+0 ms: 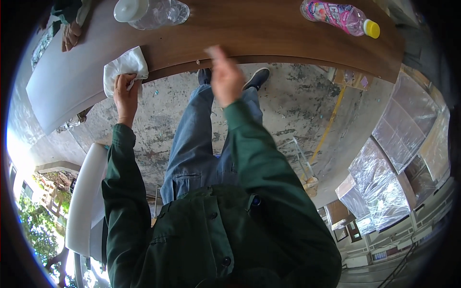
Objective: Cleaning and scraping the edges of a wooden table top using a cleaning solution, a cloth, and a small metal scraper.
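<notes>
My left hand (126, 93) is closed on a white cloth (134, 62) at the left part of the brown table's (259, 41) near edge. The cloth lies partly on the tabletop, bunched where my fingers pinch it. My right hand (225, 74) is raised over the near edge, in front of my legs. One digit points toward the table, but motion smears the fingers. I see no object in that hand.
A clear plastic container with a white lid (129, 10) and a pink-labelled bottle with a yellow cap (343, 18) lie on the table. Another person's hand (71, 36) is at the far left. A white roll (86, 206) stands left; plastic-wrapped boxes (379, 187) stand right.
</notes>
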The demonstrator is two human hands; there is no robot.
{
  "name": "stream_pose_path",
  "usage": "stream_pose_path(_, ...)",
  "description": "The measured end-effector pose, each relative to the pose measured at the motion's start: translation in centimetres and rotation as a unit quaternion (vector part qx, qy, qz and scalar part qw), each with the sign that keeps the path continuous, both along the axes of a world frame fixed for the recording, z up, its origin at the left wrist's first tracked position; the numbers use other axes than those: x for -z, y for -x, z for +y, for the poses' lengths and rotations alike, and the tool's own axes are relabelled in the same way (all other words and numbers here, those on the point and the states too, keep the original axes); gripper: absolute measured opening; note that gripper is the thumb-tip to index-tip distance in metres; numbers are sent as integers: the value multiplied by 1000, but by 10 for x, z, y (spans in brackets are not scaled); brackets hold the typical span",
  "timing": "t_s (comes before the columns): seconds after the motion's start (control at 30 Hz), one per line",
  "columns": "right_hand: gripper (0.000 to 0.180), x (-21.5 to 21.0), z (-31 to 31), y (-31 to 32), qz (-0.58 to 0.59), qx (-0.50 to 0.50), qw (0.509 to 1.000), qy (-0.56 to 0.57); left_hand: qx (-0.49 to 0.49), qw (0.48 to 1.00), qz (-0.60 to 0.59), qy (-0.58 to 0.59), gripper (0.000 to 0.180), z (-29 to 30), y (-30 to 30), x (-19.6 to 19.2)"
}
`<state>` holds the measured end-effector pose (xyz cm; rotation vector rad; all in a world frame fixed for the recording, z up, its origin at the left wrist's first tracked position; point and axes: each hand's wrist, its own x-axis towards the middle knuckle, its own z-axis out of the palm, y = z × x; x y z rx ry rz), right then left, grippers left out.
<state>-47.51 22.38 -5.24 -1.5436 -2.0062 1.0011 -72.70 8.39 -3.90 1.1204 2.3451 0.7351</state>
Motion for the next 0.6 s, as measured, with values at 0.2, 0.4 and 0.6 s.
stream_pose_path(0.2,49,5,-5,-4,57,10,998,28,4,1000,-14,-4,13,-1,0,4)
stream_pose_path(0.4,42,11,41,-61,77,137,988,7,7,1000,0,-16,13,0,-1,2)
stream_pose_path(0.6,49,13,-9,3,44,2,999,-25,11,1000,-7,-10,13,2,-2,11)
